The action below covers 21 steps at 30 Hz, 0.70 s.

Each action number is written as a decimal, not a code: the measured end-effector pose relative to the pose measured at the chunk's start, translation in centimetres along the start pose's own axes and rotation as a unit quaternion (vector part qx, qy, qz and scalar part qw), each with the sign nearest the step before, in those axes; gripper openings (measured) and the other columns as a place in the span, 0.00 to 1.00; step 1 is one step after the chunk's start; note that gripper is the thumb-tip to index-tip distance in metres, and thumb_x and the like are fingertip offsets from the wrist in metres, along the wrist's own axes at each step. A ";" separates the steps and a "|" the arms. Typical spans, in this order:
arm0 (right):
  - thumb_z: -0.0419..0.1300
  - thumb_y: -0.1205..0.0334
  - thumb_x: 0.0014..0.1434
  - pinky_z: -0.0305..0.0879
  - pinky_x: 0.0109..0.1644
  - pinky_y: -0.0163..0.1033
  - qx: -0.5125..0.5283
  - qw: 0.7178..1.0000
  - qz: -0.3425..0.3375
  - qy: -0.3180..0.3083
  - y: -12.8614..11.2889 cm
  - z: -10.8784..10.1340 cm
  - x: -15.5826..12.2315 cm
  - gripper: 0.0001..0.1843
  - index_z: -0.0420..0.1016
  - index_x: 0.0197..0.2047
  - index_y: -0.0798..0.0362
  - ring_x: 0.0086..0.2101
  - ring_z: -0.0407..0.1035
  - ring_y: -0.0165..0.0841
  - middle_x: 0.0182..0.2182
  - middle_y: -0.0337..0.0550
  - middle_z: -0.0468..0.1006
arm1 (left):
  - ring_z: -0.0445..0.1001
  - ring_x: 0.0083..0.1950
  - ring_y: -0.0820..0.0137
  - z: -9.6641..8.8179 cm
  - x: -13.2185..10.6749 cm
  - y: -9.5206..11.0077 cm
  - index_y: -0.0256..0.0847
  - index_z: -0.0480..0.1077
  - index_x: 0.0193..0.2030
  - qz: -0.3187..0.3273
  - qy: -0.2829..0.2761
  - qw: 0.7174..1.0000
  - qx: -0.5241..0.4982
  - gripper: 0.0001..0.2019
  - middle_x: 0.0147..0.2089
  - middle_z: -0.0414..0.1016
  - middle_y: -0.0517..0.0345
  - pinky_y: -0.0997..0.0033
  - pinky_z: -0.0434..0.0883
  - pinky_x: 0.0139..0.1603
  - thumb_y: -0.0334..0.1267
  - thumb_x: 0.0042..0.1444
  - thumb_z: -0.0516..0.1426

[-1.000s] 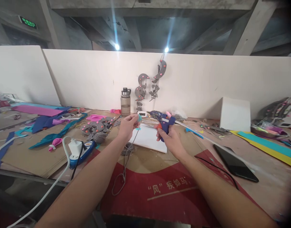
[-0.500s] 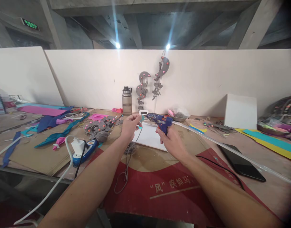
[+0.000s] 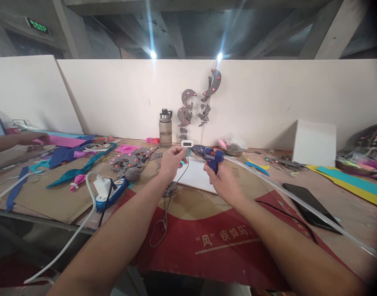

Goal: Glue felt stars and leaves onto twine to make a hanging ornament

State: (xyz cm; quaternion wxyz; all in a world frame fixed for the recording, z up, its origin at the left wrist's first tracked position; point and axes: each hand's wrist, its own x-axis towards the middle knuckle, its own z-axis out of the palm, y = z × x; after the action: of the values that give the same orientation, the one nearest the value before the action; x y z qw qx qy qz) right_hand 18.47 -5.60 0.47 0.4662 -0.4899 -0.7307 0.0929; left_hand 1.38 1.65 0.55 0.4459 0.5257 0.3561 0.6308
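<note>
My left hand [image 3: 172, 163] pinches a small teal piece [image 3: 187, 155] together with a grey string [image 3: 180, 176]. Down from these fingers the string runs to a coil of grey string [image 3: 170, 190] on the cardboard. In my right hand [image 3: 223, 181] is a blue hot glue gun [image 3: 212, 158], its handle wrapped by my fingers. The gun's nozzle points left, close beside the teal piece; whether they touch I cannot tell. A long clear glue stick [image 3: 256, 169] sticks out of the gun's back. Beneath both hands lies a white board [image 3: 197, 176].
Another person's hand [image 3: 37, 139] is at a pink sheet [image 3: 63, 141] on the far left. A water bottle [image 3: 165, 130] and a small digital clock [image 3: 187, 144] stand behind my hands. A blue power strip [image 3: 114, 193] lies left, a black phone [image 3: 311, 207] right. Grey moon ornaments [image 3: 213, 84] hang behind.
Another person's hand has come in from the left over the pink sheet. The teal piece shows less between my left fingers. The glue gun stays close to it; the view has shifted slightly.
</note>
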 end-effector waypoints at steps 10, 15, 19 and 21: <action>0.49 0.54 0.62 0.67 0.39 0.45 -0.008 1.000 0.001 0.004 -0.1 -0.1 -0.1 0.13 0.65 0.43 0.53 0.29 0.69 0.37 0.29 0.45 0.72 | 0.67 0.21 0.78 0.1 0.1 0.0 0.37 0.71 0.30 0.006 -0.003 1.000 -0.010 0.13 0.25 0.68 0.60 0.79 0.51 0.17 0.45 0.44 0.64; 0.50 0.54 0.62 0.66 0.39 0.46 -0.011 1.000 0.009 0.007 -0.2 -0.1 -0.1 0.13 0.65 0.44 0.54 0.30 0.69 0.38 0.29 0.46 0.73 | 0.67 0.21 0.78 0.1 0.2 0.1 0.37 0.71 0.29 -0.002 0.006 1.000 -0.018 0.12 0.26 0.69 0.60 0.79 0.50 0.17 0.44 0.44 0.64; 0.50 0.54 0.62 0.65 0.40 0.46 -0.021 1.000 0.016 -0.002 -0.3 -0.2 -0.1 0.13 0.66 0.42 0.54 0.30 0.69 0.38 0.27 0.45 0.72 | 0.67 0.20 0.79 0.1 0.1 0.2 0.36 0.71 0.30 -0.005 0.002 1.000 -0.023 0.13 0.27 0.69 0.60 0.79 0.50 0.17 0.44 0.44 0.64; 0.50 0.54 0.62 0.65 0.41 0.46 -0.020 1.000 0.012 -0.002 -0.4 -0.2 -0.1 0.12 0.66 0.42 0.53 0.30 0.69 0.38 0.27 0.44 0.72 | 0.66 0.20 0.79 0.1 0.1 0.2 0.36 0.71 0.30 -0.006 -0.002 1.000 -0.023 0.13 0.27 0.69 0.59 0.78 0.50 0.17 0.44 0.44 0.64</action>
State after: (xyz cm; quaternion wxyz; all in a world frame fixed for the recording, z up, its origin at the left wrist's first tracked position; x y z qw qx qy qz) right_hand 18.40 -5.91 0.76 0.4534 -0.5078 -0.7276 0.0846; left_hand 1.43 1.67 0.74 0.4620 0.5147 0.3436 0.6352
